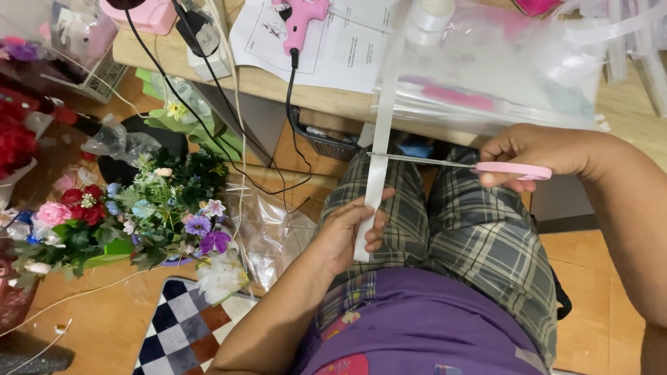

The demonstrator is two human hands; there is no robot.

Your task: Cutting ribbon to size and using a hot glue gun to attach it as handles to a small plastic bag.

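Presently: left hand (347, 232) pinching white ribbon (379, 146) taut; right hand (535, 149) closed on pink-handled scissors (479, 167), blades at ribbon edge; slack grip risks crooked cut.

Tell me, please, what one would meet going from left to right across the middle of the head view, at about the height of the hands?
Artificial flower bouquet → crumpled clear plastic wrap → left hand → white ribbon → scissors → right hand.
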